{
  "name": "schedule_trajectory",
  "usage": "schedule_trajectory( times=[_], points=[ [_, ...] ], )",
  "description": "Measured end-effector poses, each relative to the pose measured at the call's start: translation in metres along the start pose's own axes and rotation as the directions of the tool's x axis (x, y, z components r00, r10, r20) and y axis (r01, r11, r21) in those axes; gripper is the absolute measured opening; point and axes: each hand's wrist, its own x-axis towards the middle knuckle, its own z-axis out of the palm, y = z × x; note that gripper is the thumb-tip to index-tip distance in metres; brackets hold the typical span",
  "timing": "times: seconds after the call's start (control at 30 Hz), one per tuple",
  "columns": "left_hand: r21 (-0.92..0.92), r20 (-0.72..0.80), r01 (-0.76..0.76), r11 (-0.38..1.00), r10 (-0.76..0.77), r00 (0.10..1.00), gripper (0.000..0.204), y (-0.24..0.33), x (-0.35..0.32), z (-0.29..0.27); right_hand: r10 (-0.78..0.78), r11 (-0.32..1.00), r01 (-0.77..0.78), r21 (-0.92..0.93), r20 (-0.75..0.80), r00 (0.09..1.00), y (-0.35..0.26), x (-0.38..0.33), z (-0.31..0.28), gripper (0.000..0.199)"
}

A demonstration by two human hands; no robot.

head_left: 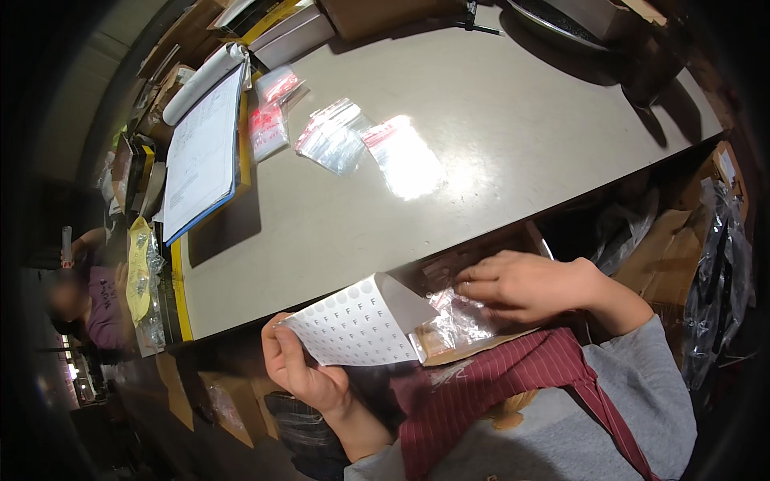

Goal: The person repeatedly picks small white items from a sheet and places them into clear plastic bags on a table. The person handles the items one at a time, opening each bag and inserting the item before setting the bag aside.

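My left hand (309,373) is closed on the lower left edge of a white sticker sheet (345,325), its thumb on top. Rows of small round printed stickers cover the sheet, and its right end curls up. My right hand (521,284) reaches over an open cardboard box (481,345) at the table's near edge. Its fingers are stretched out and loosely bent, touching or just above clear plastic zip bags (461,321) inside; the thumb is hidden. The curled sheet covers part of the box's left side.
Small clear zip bags (335,136) lie on the grey table (321,232). A blue clipboard with papers (204,148) stands at the left. A dark round pan-like object (561,40) is at the far right. Another person (100,297) is at the left; cartons (233,405) stand below the table.
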Motion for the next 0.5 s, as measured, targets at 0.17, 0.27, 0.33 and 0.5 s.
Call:
schedule_trajectory(
  times=[0.17, 0.27, 0.33, 0.5],
  points=[
    [0.015, -0.089, -0.078, 0.997, 0.079, 0.993, 0.023, -0.005, -0.005, 0.000, 0.139, 0.946, -0.196, -0.259, -0.221, 0.965, -0.026, -0.004, -0.014, 0.029],
    [-0.035, -0.095, -0.053, 0.998, 0.049, 0.994, 0.023, -0.004, -0.006, 0.003, 0.110, 0.944, -0.190, -0.269, -0.286, 0.952, -0.030, -0.003, -0.008, 0.033],
    [-0.089, -0.117, -0.039, 0.995, 0.028, 0.993, 0.023, -0.006, -0.006, 0.009, 0.092, 0.959, -0.161, -0.232, -0.281, 0.955, -0.020, 0.001, 0.005, 0.037],
    [-0.109, -0.048, -0.024, 0.994, 0.019, 0.999, 0.022, -0.008, -0.007, 0.010, 0.047, 0.982, -0.071, -0.173, -0.139, 0.989, -0.014, -0.002, 0.003, 0.026]
  ],
)
